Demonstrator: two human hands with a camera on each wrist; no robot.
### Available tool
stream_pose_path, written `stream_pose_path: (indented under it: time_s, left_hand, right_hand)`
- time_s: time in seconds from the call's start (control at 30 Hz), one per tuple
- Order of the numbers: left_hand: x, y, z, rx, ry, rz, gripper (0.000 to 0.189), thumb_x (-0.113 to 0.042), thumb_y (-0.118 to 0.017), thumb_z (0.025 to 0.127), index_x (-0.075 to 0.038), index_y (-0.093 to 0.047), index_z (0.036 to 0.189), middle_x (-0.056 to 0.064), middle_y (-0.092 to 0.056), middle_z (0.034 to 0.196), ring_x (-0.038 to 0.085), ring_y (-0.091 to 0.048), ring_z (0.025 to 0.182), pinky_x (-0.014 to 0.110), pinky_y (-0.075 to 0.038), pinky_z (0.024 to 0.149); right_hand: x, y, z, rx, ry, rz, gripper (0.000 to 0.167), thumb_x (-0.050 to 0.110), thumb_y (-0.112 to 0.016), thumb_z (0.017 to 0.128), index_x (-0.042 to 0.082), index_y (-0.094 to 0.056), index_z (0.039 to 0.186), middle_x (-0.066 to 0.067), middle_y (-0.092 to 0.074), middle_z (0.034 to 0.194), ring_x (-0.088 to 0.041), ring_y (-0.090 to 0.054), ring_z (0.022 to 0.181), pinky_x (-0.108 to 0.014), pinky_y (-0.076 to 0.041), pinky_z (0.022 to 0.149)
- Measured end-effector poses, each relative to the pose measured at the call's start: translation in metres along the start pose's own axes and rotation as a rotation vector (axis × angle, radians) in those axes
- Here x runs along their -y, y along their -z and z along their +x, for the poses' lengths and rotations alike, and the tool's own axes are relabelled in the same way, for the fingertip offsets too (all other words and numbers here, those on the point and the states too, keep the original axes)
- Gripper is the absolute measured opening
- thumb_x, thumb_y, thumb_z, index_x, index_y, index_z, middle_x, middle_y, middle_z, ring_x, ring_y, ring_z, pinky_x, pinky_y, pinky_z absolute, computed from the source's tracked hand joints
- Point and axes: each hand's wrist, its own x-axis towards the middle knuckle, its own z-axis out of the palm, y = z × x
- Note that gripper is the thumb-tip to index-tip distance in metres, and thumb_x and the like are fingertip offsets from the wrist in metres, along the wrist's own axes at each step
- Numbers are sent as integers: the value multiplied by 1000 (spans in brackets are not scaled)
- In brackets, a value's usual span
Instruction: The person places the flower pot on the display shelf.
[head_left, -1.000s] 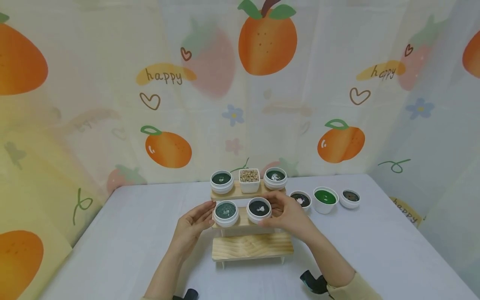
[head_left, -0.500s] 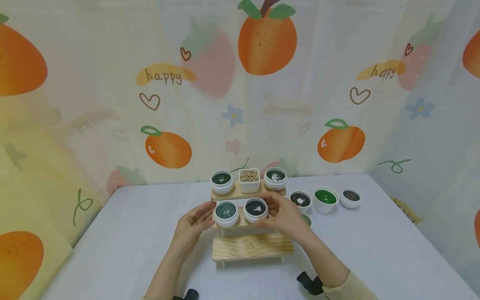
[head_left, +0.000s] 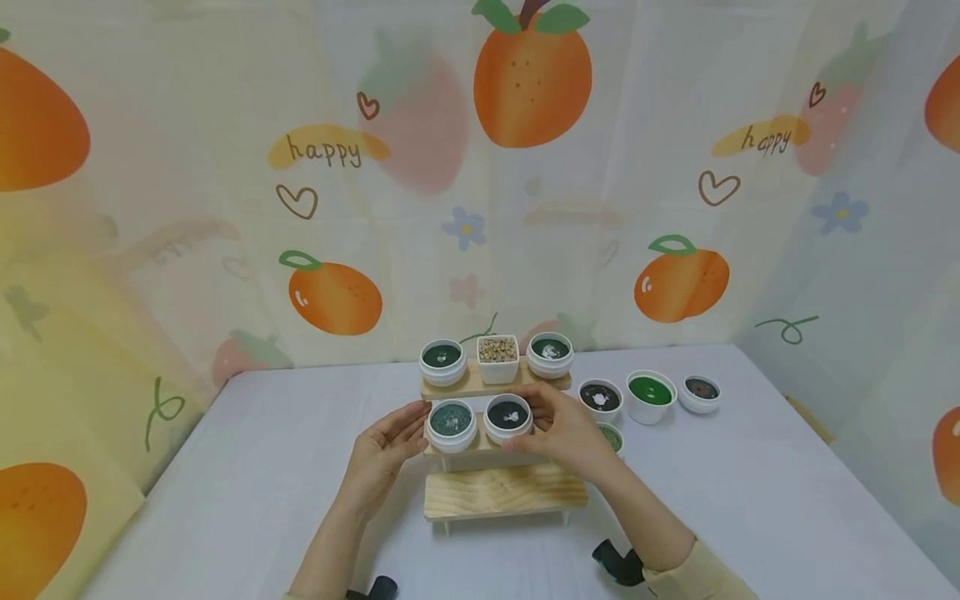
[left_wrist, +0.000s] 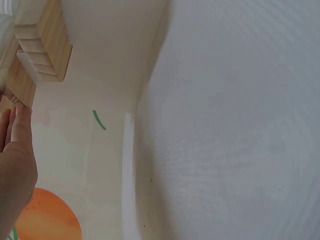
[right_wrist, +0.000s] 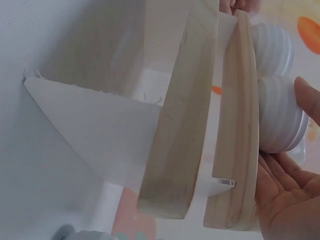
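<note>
In the head view a three-tier wooden stand [head_left: 506, 493] is at the middle of the table. On its middle tier sit two round white cups. My right hand [head_left: 566, 429] holds the right white cup [head_left: 508, 418], which has dark contents with a pale patch, thumb in front and fingers behind. It sits close beside the left white cup [head_left: 452, 425], whose contents are grey-green. My left hand [head_left: 386, 442] is at the left end of that tier beside the left cup. The left wrist view shows its fairly straight fingers [left_wrist: 21, 125] touching the board's end [left_wrist: 22, 82].
The top tier bears two white cups with dark green contents and a square white cup [head_left: 498, 360] of grainy bits. Right of the stand are a dark-filled cup [head_left: 600, 400], a bright green cup [head_left: 650, 396], a brownish cup [head_left: 701, 395] and a partly hidden green one [head_left: 612, 437].
My right hand has slid the right cup leftward along the middle tier, closer to the left cup. The green cup behind my right hand has come into view. My left hand stays in place.
</note>
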Motion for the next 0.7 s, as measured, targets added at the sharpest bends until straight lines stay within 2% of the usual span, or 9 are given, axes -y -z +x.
stream_pose_path:
  time_s: [0.37, 0.57, 0.7]
  left_hand:
    - [0, 1, 0, -4, 4, -1, 60, 13, -61, 85, 9, -44, 142, 23, -50, 147, 1, -65, 113, 18, -54, 102]
    - [0, 0, 0, -1, 2, -4, 60, 13, -61, 85, 9, -44, 142, 24, -49, 148, 1, -65, 114, 18, -54, 103]
    - [-1, -1, -1, 0, 0, -2, 60, 13, -61, 85, 9, -43, 142, 26, -47, 148, 0, -65, 113, 17, -54, 103]
  right_hand:
    - [1, 0, 0, -7, -31, -3, 66, 17, -92, 65, 15, -62, 124, -6, -68, 123, -21, -68, 109, -37, -59, 100]
    - [-2, 10, -1, 27, -34, 27, 69, 22, -92, 66, 12, -61, 126, -8, -66, 127, -24, -65, 117, -38, -55, 107]
    - [-7, 21, -3, 60, -29, 40, 66, 24, -90, 69, 9, -61, 126, -11, -66, 128, -26, -65, 119, -38, -55, 107]
